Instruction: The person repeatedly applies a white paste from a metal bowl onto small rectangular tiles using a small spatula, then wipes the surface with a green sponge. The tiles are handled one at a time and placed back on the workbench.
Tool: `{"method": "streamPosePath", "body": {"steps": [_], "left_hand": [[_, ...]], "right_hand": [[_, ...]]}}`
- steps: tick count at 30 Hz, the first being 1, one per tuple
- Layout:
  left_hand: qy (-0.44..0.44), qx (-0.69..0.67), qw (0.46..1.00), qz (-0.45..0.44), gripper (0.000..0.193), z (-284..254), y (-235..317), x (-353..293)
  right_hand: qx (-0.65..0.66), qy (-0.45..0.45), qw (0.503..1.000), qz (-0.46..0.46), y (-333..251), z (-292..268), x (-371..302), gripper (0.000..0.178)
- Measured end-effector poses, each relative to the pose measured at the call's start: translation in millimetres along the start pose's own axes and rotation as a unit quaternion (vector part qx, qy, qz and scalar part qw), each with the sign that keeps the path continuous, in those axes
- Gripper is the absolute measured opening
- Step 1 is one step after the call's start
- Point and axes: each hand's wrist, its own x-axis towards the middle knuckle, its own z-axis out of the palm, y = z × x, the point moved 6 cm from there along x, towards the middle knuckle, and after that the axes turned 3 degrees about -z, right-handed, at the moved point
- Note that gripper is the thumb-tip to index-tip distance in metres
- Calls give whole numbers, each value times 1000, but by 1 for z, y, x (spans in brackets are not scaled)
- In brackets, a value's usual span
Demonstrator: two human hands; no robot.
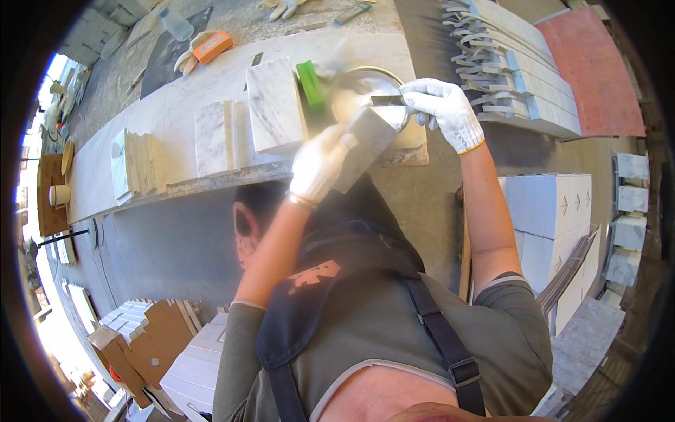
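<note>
Both of my hands wear white knitted gloves. My left hand (320, 165) grips the left edge of a flat grey stone tile (368, 141), held tilted over the table's front edge. My right hand (443, 112) is closed on a small dark, flat blade-like piece (387, 100), its kind unclear, at the tile's far end. Behind the tile is a round basin with a thin rim (376, 69), partly hidden and blurred. Left of it lie a bright green block (310, 86) and a stack of white marble tiles with grey veins (273, 105).
On the long worktable (176, 148) stand more tile stacks (211, 141), an orange box (212, 46), a clear bottle (176, 24) and spare gloves (283, 8). Strapped white boxes (524, 67) stand at right, stacked white cartons (548, 218) nearer. More cartons (197, 369) sit behind at left.
</note>
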Motion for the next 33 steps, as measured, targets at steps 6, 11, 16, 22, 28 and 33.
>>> {"method": "streamPosePath", "body": {"steps": [6, 11, 16, 22, 28, 33], "left_hand": [[4, -13, 1000, -4, 38, 0, 0, 0], [-4, -9, 1000, -11, 38, 1, -1, -1], [-6, -13, 1000, -7, 40, 1, -1, 0], [-3, -16, 1000, -1, 41, 1, -2, 1], [-7, -40, 999, -4, 43, 1, -4, 3], [-18, -85, 996, -23, 46, 2, -8, 4]], "right_hand": [[-19, 4, 999, -39, -8, 2, 0, 23], [-37, -1, 999, -37, -10, 2, -1, 24], [-57, -2, 997, -57, -16, 2, -2, 23], [-85, 0, 992, -95, -21, 3, -3, 23], [-105, 34, 986, -124, -23, -1, -2, 22], [-68, 48, 993, -89, -19, -5, -2, 22]]}}
